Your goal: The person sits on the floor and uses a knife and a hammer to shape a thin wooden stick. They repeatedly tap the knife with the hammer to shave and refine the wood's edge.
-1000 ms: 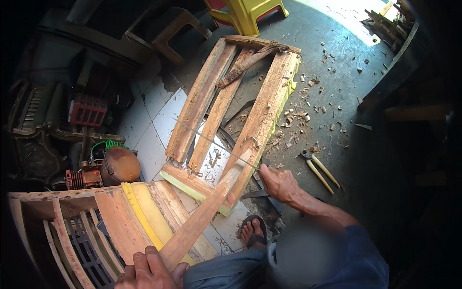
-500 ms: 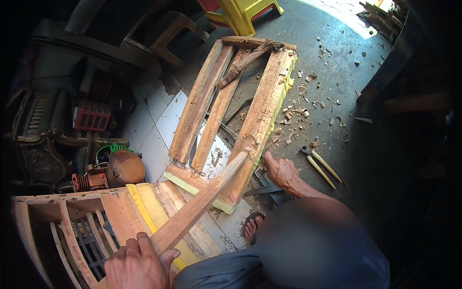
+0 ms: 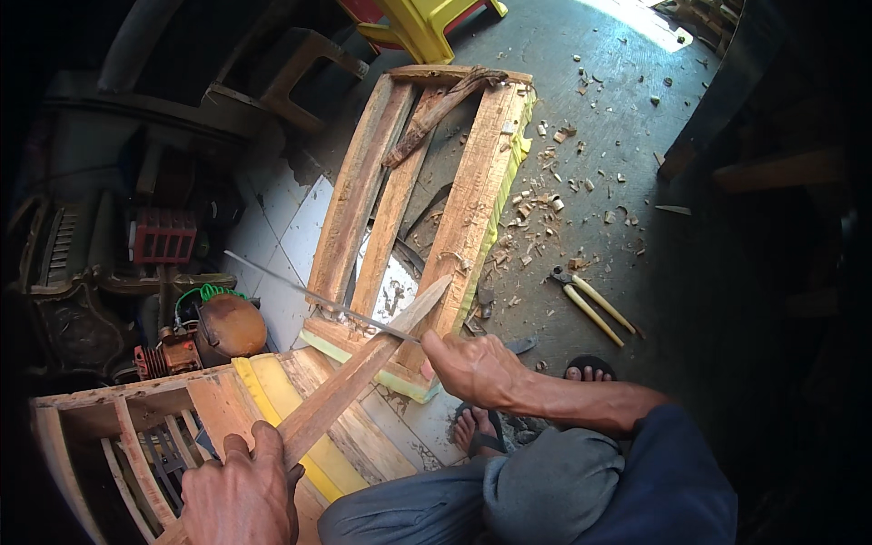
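My left hand [image 3: 238, 490] is closed around the lower end of a long wooden stick [image 3: 341, 383]. The stick slants up and to the right, and its tapered tip overlaps the edge of a wooden frame [image 3: 459, 218]. In my right hand [image 3: 477, 368] is a long, thin-bladed knife [image 3: 304, 292], its handle hidden by the closed fingers. Its blade points to the far left and crosses the upper part of the stick. Whether the edge touches the wood I cannot tell.
Pincers [image 3: 595, 307] and scattered wood shavings [image 3: 554, 204] lie on the floor to the right. A padded wooden piece [image 3: 291, 381] stands at the lower left, near a small compressor [image 3: 232, 325]. A yellow stool [image 3: 413, 27] stands at the back. My feet [image 3: 477, 429] are close by.
My right hand has come left and toward the stick, bringing the knife blade across it. My left hand keeps its hold on the stick. The whole view has shifted slightly.
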Tool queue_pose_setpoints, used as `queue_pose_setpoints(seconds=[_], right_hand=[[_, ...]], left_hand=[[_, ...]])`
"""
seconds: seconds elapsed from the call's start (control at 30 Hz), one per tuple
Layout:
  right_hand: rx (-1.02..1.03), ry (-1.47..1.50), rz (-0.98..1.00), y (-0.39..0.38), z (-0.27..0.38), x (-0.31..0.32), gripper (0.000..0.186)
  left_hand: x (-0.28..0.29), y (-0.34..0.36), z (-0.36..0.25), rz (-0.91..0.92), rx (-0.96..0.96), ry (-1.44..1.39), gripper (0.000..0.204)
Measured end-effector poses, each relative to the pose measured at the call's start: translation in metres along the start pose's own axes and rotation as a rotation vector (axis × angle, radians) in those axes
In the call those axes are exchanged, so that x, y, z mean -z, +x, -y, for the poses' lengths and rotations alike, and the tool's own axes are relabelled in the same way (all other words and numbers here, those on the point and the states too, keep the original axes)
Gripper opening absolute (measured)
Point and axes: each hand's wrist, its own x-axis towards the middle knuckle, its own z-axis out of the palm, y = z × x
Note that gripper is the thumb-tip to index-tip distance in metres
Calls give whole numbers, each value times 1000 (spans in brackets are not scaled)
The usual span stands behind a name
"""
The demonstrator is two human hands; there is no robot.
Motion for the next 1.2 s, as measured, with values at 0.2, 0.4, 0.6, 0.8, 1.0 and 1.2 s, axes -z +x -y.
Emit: queue_pose_setpoints(seconds=[0.2, 0.4, 0.6, 0.8, 1.0, 1.2], right_hand=[[24, -24, -30, 0, 1, 9, 15], [-12, -75, -31, -2, -22, 10, 15], [75, -83, -41, -4, -10, 10, 15], [-9, -47, 18, -9, -16, 5, 19], [21, -89, 48, 5, 11, 27, 19], [-165, -121, 24, 18, -52, 2, 15]], left_hand=[[4, -2, -4, 81, 31, -26, 38], [6, -1, -9, 13, 31, 7, 38], [6, 0, -13, 77, 54, -51, 32], [-1, -4, -20, -12, 97, -156, 27], [-4, -4, -17, 36, 112, -178, 27], [-2, -11, -10, 13, 140, -193, 26]])
